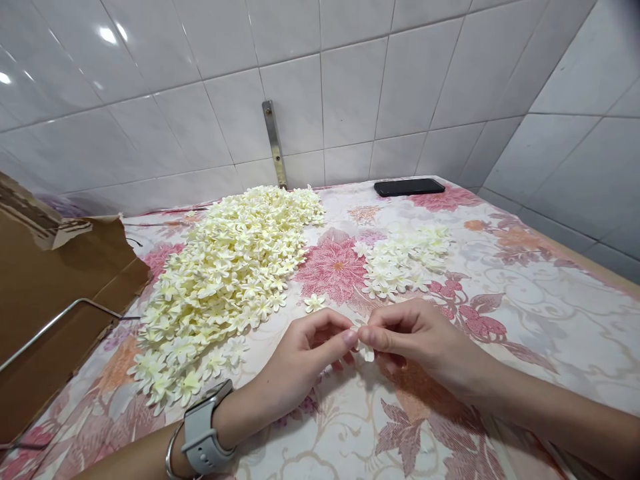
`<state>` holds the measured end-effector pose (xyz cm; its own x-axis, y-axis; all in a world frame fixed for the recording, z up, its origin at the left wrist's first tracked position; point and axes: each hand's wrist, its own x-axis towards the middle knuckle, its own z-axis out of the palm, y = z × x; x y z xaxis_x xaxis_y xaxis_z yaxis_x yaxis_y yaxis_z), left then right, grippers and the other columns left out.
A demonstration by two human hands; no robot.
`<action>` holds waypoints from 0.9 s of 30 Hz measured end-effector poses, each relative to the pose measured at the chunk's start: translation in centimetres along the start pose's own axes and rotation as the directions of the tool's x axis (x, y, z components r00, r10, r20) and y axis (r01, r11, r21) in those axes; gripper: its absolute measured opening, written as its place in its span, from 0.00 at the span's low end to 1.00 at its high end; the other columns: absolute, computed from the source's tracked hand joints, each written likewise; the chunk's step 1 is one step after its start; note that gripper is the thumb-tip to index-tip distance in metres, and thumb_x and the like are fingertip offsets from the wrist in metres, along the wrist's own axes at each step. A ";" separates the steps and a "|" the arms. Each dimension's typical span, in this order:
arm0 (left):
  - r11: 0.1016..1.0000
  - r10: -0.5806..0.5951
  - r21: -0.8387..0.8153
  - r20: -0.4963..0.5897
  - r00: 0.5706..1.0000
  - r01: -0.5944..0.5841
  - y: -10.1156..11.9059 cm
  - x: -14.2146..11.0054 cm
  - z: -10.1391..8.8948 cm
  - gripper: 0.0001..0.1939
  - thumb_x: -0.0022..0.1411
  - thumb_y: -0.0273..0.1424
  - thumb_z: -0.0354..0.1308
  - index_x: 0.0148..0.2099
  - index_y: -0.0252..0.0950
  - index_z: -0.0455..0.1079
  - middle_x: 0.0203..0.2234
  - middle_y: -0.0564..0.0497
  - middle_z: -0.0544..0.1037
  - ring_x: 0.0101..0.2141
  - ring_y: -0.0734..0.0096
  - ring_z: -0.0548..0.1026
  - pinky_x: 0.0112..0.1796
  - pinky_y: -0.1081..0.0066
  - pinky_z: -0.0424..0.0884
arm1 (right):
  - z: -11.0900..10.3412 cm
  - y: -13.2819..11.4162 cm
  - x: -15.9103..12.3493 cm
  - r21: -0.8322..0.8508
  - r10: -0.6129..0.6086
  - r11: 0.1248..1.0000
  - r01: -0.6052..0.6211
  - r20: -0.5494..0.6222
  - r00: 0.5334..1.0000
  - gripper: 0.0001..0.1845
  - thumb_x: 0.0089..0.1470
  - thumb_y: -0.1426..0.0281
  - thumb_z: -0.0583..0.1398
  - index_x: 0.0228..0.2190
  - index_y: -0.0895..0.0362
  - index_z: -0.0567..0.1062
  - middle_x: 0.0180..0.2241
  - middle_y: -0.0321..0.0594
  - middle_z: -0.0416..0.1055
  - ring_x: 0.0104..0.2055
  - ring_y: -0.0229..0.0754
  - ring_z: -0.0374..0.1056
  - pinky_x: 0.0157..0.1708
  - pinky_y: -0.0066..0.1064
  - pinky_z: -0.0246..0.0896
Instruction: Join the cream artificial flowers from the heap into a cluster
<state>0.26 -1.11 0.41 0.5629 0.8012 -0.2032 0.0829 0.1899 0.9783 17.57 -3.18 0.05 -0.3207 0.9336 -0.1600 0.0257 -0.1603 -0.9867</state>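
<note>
My left hand (300, 360) and my right hand (420, 343) meet over the table's near middle. Both pinch one small cream artificial flower (364, 348) between thumb and fingertips; only a few petals show under the fingers. A large heap of the same cream flowers (225, 273) lies to the left of my hands. A smaller, whiter pile of flowers (400, 260) lies just beyond my right hand. One loose flower (315, 303) rests between the piles. My left wrist wears a grey watch (203, 430).
A floral cloth (525, 300) covers the table. A black phone (409, 187) lies at the far edge by the tiled wall. A brown cardboard box (55, 287) with a metal rod stands at the left. A metal bracket (274, 143) is fixed to the wall.
</note>
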 end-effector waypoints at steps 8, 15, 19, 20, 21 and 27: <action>0.997 0.082 0.021 -0.115 0.990 -0.080 -0.1 -0.1 -0.1 0.08 0.60 0.32 0.56 0.29 0.35 0.68 0.22 0.57 0.70 0.26 0.78 0.68 0.29 0.80 0.64 | -0.8 -0.8 0.1 -0.034 0.031 0.999 -0.026 0.159 0.987 0.17 0.50 0.58 0.62 0.23 0.61 0.77 0.21 0.39 0.71 0.22 0.34 0.62 0.21 0.26 0.51; 0.977 0.211 0.066 -0.201 0.956 -0.202 -0.4 -0.2 -0.1 0.04 0.58 0.32 0.59 0.33 0.37 0.69 0.27 0.57 0.72 0.27 0.78 0.70 0.30 0.79 0.66 | -0.5 -0.4 0.1 -0.071 0.019 0.997 -0.020 -0.016 1.000 0.16 0.46 0.62 0.65 0.17 0.61 0.76 0.16 0.33 0.63 0.19 0.31 0.54 0.19 0.26 0.46; 0.983 0.183 0.046 -0.099 0.978 -0.180 -0.3 -0.1 -0.1 0.03 0.56 0.30 0.61 0.32 0.36 0.73 0.27 0.54 0.75 0.30 0.74 0.72 0.32 0.77 0.68 | -0.4 -0.2 0.1 -0.046 -0.008 0.999 0.005 -0.055 0.998 0.14 0.43 0.62 0.67 0.17 0.59 0.76 0.16 0.33 0.64 0.20 0.32 0.55 0.20 0.26 0.47; 0.985 0.174 0.036 -0.101 0.980 -0.171 -0.3 -0.1 -0.1 0.03 0.56 0.30 0.61 0.32 0.36 0.74 0.26 0.54 0.76 0.29 0.75 0.72 0.32 0.78 0.68 | -0.5 -0.2 0.1 -0.030 -0.015 0.999 0.014 -0.049 0.999 0.14 0.43 0.62 0.67 0.17 0.59 0.76 0.16 0.33 0.65 0.20 0.32 0.56 0.20 0.26 0.48; 0.986 0.167 0.029 -0.113 0.979 -0.165 -0.3 0.0 -0.1 0.03 0.55 0.29 0.62 0.31 0.36 0.75 0.26 0.54 0.76 0.29 0.75 0.72 0.32 0.78 0.68 | -0.5 -0.2 0.1 -0.019 -0.025 1.000 0.025 -0.034 0.999 0.15 0.43 0.61 0.66 0.17 0.59 0.75 0.17 0.33 0.65 0.21 0.32 0.57 0.20 0.25 0.48; 0.990 0.136 -0.012 -0.155 0.979 -0.140 0.0 -0.1 0.0 0.06 0.58 0.30 0.59 0.31 0.35 0.76 0.24 0.52 0.78 0.29 0.72 0.74 0.33 0.75 0.70 | -0.6 -0.4 0.0 0.023 -0.048 0.999 0.046 0.077 0.996 0.15 0.53 0.59 0.60 0.26 0.58 0.76 0.25 0.36 0.69 0.23 0.32 0.61 0.20 0.24 0.51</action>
<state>0.20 -1.19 0.41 0.4347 0.8977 -0.0718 -0.0062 0.0827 0.9966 18.15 -2.96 0.45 -0.3931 0.9128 -0.1103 -0.0113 -0.1247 -0.9921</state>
